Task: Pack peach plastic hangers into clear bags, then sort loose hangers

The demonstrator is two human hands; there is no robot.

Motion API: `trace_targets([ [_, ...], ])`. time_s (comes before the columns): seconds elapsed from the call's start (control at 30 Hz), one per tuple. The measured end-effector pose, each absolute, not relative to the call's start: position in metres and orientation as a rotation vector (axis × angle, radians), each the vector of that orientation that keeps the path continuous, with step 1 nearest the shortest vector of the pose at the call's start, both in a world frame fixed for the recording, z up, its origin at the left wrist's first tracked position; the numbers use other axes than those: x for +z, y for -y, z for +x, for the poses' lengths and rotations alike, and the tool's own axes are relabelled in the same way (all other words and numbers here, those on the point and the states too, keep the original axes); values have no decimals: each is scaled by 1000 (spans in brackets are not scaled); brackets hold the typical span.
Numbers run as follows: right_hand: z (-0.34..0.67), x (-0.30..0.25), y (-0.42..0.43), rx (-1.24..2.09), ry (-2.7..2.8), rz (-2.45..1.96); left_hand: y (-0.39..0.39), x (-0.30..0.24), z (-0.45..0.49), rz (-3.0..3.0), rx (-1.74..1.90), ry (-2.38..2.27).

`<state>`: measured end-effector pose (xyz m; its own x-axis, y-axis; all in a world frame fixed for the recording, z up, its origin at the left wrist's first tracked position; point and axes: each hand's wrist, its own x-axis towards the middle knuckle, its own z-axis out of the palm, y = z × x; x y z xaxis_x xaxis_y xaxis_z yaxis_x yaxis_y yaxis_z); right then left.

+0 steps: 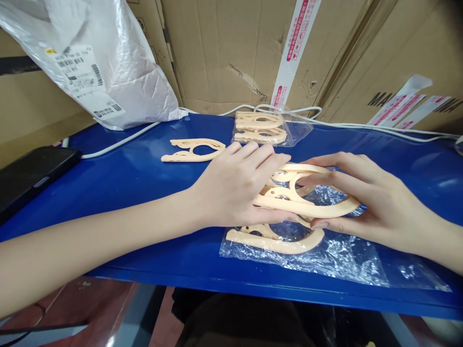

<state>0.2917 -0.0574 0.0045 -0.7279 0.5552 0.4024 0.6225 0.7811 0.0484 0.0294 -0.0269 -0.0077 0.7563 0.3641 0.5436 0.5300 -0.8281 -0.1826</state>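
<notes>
Behind hands (237,180): bagged hangers (258,119), white parcel (132,79), cardboard boxes (217,53).

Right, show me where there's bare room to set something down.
Bare blue table shows between the black device, left forearm and loose hanger; also right of the wrapped hangers, beyond the right hand. Crowded: around the left hand, with hangers and clear plastic.
</notes>
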Motion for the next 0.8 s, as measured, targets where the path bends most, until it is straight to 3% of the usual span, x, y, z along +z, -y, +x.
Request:
trace_targets([
  [0.8, 331, 23, 30, 46, 2558, -1111, 18, -15, 23, -2879, -453, 1013],
])
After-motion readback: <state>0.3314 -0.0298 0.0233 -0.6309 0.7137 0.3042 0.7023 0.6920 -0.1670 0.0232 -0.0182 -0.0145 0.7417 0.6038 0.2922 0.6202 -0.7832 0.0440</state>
